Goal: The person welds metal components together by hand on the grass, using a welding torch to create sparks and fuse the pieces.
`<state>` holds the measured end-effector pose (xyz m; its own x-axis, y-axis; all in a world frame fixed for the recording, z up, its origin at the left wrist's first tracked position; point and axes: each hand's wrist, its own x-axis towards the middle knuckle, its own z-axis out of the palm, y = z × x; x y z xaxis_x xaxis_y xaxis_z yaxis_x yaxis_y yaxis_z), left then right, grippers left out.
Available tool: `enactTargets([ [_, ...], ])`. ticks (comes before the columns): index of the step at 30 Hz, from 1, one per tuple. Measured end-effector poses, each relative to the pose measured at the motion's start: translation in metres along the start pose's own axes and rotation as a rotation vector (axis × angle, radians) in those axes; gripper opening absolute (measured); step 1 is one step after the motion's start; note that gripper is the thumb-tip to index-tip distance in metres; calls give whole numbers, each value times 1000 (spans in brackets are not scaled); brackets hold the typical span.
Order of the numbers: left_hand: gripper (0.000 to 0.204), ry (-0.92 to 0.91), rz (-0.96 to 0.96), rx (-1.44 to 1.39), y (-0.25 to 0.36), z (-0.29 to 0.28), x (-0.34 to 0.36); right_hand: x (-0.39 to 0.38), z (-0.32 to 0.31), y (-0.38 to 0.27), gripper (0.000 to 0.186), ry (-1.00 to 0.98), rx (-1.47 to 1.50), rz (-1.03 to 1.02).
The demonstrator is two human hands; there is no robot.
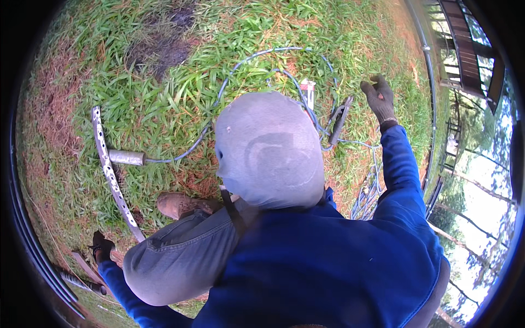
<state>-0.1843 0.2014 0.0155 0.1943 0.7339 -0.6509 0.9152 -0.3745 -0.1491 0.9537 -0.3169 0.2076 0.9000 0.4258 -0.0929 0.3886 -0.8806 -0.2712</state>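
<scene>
Neither my left hand nor my right hand shows. Directly below me a co-worker in a grey cap (pixel 273 158) and blue jacket (pixel 328 262) squats, seen from behind. The co-worker's gloved left hand (pixel 102 249) is low at the left, near a narrow bar (pixel 87 267); its fingers are unclear. The co-worker's gloved right hand (pixel 379 98) reaches out with fingers apart and bent. Near it, a dark clamp-like tool (pixel 342 121) lies on the grass. A blue cable (pixel 188 151) runs to a grey cylinder (pixel 127 157) against a perforated metal strip (pixel 112 177).
A white-and-red packet (pixel 309 94) lies beyond the cap. Loose cable coils (pixel 367 198) lie beside the co-worker's right arm. A dark ribbed rod (pixel 82 281) is at lower left. A dark scorched patch (pixel 164 44) marks the grass; a long pipe (pixel 432 87) borders the right.
</scene>
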Motion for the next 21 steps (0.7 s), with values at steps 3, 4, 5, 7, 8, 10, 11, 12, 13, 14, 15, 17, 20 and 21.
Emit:
enactTargets([
  [3, 73, 186, -19, 106, 45, -122, 105, -45, -10, 55, 45, 137, 132, 297],
  [4, 75, 238, -33, 62, 67, -147, 115, -50, 5, 67, 43, 165, 191, 369],
  [5, 76, 265, -43, -71, 102, -167, 124, -55, 26, 83, 46, 154, 247, 396],
  [7, 76, 373, -56, -233, 152, -211, 118, -67, 75, 114, 57, 51, 215, 499],
  [8, 74, 468, -77, -277, 152, -224, 100, -64, 110, 115, 64, -41, 125, 542],
  [10, 79, 487, 17, -284, 207, -250, 102, -76, 182, 186, 73, -82, 174, 620],
  [11, 83, 508, 115, -402, 199, -238, 89, -86, 211, 195, 73, -74, 173, 614],
  [12, 86, 439, 75, -429, 233, -241, 81, -97, 220, 203, 72, -68, 151, 622],
  [13, 88, 404, 77, -435, 264, -247, 71, -100, 225, 211, 71, -54, 118, 623],
  [14, 83, 405, 62, -478, 289, -258, 64, -109, 226, 222, 70, -25, 108, 635],
  [15, 72, 500, 51, -331, 296, -257, 48, -104, 226, 221, 69, -16, 79, 635],
  [17, 63, 514, -64, -408, 273, -244, 16, -88, 230, 216, 68, 23, 45, 617],
  [20, 64, 425, -193, -382, 223, -172, -30, -39, 227, 192, 66, 86, 24, 529],
  [21, 64, 392, -186, -377, 220, -153, -30, -37, 213, 187, 66, 136, 24, 522],
])
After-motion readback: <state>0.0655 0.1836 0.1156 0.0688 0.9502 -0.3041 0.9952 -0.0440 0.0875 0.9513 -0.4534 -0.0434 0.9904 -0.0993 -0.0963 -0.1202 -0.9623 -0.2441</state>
